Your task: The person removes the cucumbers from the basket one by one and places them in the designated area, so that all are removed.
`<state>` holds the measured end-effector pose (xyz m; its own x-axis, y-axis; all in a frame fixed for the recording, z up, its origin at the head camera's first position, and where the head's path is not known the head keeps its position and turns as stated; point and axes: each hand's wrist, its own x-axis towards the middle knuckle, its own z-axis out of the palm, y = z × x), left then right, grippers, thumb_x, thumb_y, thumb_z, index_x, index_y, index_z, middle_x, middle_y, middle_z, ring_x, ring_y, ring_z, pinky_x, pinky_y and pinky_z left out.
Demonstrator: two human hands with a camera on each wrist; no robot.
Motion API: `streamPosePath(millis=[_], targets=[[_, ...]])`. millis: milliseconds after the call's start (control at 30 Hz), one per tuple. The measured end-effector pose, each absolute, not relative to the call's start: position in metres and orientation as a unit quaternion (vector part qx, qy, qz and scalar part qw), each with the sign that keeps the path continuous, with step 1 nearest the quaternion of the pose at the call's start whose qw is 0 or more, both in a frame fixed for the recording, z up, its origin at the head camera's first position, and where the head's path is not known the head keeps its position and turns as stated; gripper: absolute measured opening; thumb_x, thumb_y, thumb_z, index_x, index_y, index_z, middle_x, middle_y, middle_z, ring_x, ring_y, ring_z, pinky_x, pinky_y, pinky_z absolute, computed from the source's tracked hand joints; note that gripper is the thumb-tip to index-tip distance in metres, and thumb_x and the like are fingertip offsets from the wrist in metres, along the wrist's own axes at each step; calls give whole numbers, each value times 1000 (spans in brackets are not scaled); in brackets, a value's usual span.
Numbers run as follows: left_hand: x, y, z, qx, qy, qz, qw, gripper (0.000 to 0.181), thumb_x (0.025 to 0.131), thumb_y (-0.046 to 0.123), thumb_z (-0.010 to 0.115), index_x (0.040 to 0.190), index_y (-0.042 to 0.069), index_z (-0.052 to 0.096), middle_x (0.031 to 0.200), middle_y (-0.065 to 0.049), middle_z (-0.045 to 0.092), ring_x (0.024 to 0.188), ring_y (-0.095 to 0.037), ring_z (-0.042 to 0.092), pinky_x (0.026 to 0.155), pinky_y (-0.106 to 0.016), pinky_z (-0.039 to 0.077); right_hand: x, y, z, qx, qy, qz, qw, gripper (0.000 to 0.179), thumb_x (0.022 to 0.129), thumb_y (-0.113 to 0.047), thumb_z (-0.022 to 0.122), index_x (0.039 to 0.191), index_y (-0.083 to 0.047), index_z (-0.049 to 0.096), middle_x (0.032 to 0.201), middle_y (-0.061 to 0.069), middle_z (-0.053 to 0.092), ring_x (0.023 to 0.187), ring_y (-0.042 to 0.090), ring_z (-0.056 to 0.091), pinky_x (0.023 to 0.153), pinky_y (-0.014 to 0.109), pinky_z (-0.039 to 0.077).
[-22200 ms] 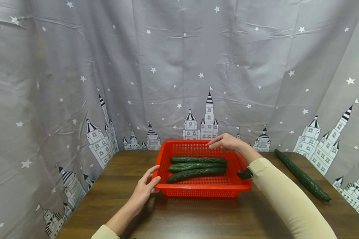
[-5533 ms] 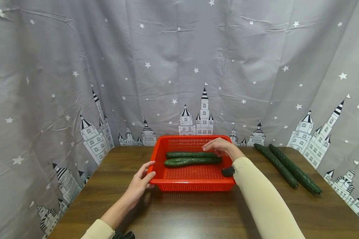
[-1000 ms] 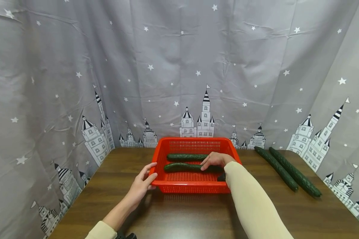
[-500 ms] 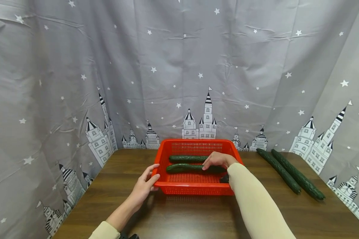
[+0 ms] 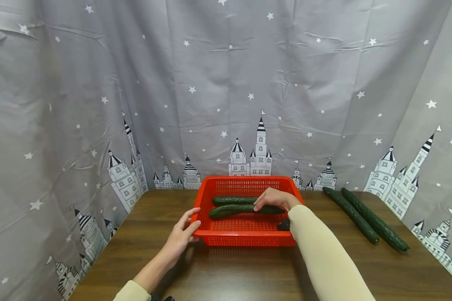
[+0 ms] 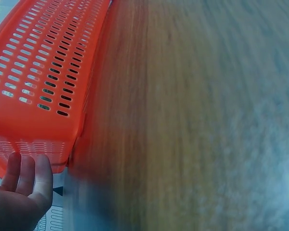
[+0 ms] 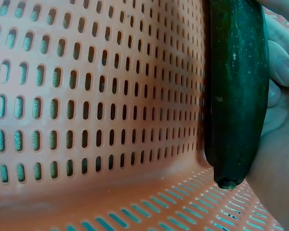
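Red plastic basket (image 5: 245, 233) is held at its left rim on a brown wooden table (image 5: 241, 276) while a cucumber is gripped inside. The rim is pinched by the left hand (image 5: 178, 237), with thumb and forefinger laid over the top and the other fingers set against the outer wall below. The near cucumber (image 5: 231, 211) is clasped by the right hand (image 5: 274, 199) to the right of its middle, thumb and fingers closed on it, its right end left uncovered in the right wrist view. Whether its underside is clear of the basket floor cannot be told.

Just beyond it in the basket, the far cucumber (image 5: 233, 200) is partly hidden by the right hand. Outside, at the right of the table, the inner cucumber (image 5: 350, 215) and the outer cucumber (image 5: 376, 221) are laid slantwise, side by side. The scene is backed by a grey curtain (image 5: 211, 83) printed with castles and stars.

The step in hand is judged to be the taking up of the near cucumber. By the next move, a firm, level lift seems to be called for, high enough for both long ends to be brought over the rim, with the basket steadied at the left.
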<state>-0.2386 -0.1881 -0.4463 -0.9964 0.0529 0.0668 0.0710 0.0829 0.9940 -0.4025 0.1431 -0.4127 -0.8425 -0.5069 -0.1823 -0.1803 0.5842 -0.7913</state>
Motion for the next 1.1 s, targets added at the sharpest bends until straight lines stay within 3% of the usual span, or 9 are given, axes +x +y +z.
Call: streamPosePath(millis=[267,467,733,967,1100], targets=[[-237,-188,-447,-42,-736,-675,9,46,102,18,59,146,21,48,129,-23,54,94,-23,63,84,-45,55,-402,144,-411,-193,868,-416,192,28,77,-19,83,101,-5,81,110,6,76,106,15,67,96,34,53],[-237,-188,-447,-41,-737,-674,13,46,101,20,60,146,22,49,126,-22,55,93,-23,63,83,-45,55,-400,146,-404,-198,868,-424,165,30,77,-20,83,103,-6,80,110,7,76,107,14,66,94,33,53],[-237,-187,-446,-42,-738,-673,10,47,101,22,61,146,23,48,128,-21,55,96,-23,63,85,-45,54,-400,149,-398,-201,861,-439,157,29,78,-19,82,103,-5,80,106,7,77,96,10,66,84,27,55],[-237,-187,-446,-43,-738,-673,11,47,101,23,61,146,23,48,126,-20,56,96,-23,63,84,-45,55,-405,157,-391,-202,853,-459,143,31,77,-20,83,105,-6,80,109,7,77,97,10,68,93,40,55],[-237,-188,-446,-44,-738,-673,12,47,100,22,62,146,23,48,125,-21,55,95,-23,63,83,-44,55,-405,162,-382,-206,857,-454,134,33,78,-21,83,107,-5,79,113,8,75,102,14,68,92,39,55]])
